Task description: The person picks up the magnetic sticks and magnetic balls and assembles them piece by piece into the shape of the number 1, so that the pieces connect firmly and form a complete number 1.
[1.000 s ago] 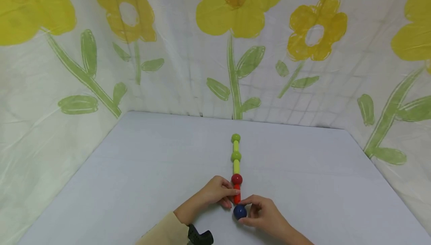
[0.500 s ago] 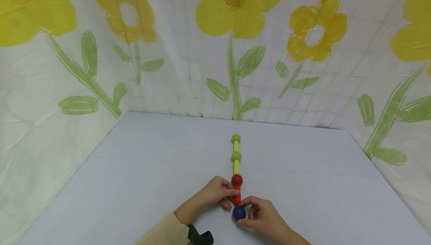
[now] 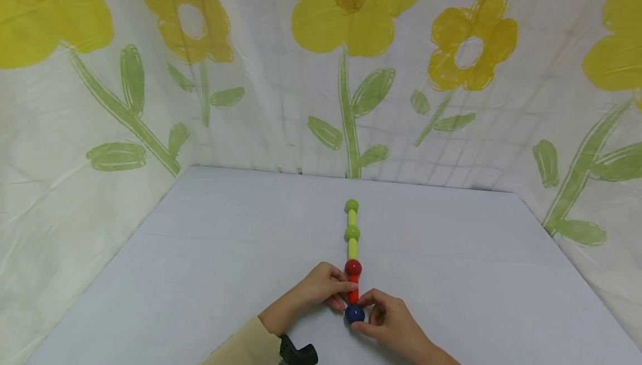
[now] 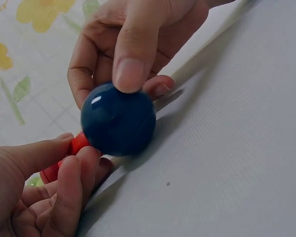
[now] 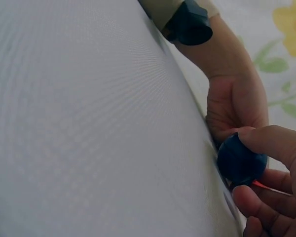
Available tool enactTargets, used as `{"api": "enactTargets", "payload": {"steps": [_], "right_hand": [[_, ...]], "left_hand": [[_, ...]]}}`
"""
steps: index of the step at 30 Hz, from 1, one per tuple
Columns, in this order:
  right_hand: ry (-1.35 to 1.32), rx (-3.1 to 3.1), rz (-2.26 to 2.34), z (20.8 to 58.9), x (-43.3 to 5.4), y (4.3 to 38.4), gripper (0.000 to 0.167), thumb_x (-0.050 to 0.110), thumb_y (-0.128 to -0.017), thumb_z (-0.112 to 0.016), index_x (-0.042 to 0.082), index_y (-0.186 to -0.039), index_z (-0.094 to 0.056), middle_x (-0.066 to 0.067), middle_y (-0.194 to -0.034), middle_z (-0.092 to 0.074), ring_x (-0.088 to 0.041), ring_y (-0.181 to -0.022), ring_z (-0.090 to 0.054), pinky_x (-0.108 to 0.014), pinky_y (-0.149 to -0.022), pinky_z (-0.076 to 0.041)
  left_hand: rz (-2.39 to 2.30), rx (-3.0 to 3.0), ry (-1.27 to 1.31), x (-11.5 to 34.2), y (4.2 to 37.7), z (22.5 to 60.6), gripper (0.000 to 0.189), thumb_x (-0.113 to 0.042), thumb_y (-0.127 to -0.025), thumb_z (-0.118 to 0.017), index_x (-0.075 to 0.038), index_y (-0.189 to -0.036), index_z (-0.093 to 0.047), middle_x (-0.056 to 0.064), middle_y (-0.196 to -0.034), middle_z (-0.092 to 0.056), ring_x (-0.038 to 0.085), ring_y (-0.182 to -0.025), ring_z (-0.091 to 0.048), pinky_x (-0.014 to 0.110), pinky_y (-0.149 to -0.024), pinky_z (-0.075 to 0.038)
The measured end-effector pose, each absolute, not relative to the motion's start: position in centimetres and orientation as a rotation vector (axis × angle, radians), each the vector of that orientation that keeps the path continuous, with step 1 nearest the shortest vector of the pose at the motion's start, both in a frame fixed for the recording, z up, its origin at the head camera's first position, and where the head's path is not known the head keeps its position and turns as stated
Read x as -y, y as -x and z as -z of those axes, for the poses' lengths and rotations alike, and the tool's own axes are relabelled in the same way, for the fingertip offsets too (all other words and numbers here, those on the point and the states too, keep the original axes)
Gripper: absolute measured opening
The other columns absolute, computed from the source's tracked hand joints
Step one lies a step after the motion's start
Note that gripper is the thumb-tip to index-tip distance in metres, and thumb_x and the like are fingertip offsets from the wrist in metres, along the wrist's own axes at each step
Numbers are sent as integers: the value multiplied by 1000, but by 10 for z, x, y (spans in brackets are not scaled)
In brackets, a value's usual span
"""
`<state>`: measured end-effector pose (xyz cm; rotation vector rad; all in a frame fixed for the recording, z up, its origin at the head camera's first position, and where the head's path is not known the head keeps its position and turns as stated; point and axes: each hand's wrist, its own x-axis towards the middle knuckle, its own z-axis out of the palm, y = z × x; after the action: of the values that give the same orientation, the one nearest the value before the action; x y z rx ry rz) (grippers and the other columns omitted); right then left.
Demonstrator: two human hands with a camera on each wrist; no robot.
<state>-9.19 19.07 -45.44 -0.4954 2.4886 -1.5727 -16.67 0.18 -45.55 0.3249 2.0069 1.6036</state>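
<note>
A straight row of balls and rods runs down the table's middle in the head view. From the far end come a green ball (image 3: 352,205), a yellow-green rod (image 3: 352,218), a second green ball (image 3: 352,233), another yellow-green rod (image 3: 353,248), a red ball (image 3: 353,267) and a red rod (image 3: 353,296). My left hand (image 3: 322,285) pinches the red rod between thumb and fingers. At the near end, my right hand (image 3: 393,320) pinches a dark blue ball (image 4: 119,121) from the right, right at the red rod's end. The left wrist view shows the ball covering part of the rod.
The white table (image 3: 225,231) extends around the row on all sides. Behind and beside it hangs a white curtain (image 3: 271,103) printed with yellow flowers. A black band with a camera (image 3: 298,352) sits on the left wrist below a beige sleeve (image 3: 251,344).
My right hand has brought the blue ball slightly left and away from me, so the gap to the red rod has closed. The left hand has stayed still on the rod.
</note>
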Motion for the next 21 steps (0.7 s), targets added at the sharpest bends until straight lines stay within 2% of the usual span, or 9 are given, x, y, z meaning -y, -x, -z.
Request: {"api": "enactTargets", "payload": {"steps": [21], "right_hand": [[492,-2483,1580,456,-192,92,29,14,-82,-79,2,-103,-62,-1,-87,-60,-4,-62,-50,-20,-54,-44]], "left_hand": [[-1602,-1999,-309,-2,165,452,17,-13,-90,-70,4,-87,-70,8,-65,-67,7,-45,-58,19,-46,-49]]}}
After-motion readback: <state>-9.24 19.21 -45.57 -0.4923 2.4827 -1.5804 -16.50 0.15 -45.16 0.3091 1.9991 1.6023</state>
